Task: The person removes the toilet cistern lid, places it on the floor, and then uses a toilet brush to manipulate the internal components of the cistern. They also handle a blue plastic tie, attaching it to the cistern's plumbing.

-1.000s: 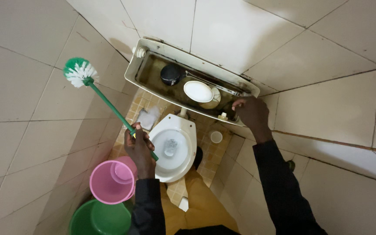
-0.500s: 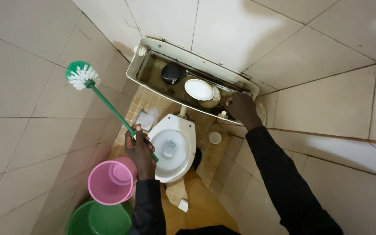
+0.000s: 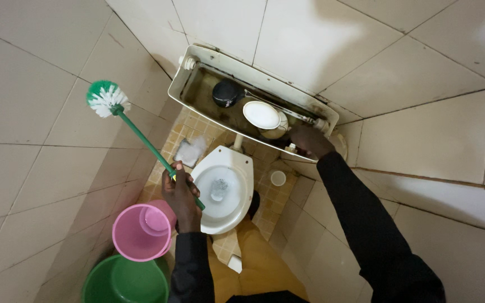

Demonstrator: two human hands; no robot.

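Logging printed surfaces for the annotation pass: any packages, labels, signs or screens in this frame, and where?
None that can be told: no package, label, sign or screen shows.
Left hand: holds a green toilet brush, bristles up, by the left wall.
Right hand: at the rim of the open cistern.

I saw no pkgs, labels, signs or screens anywhere in view.
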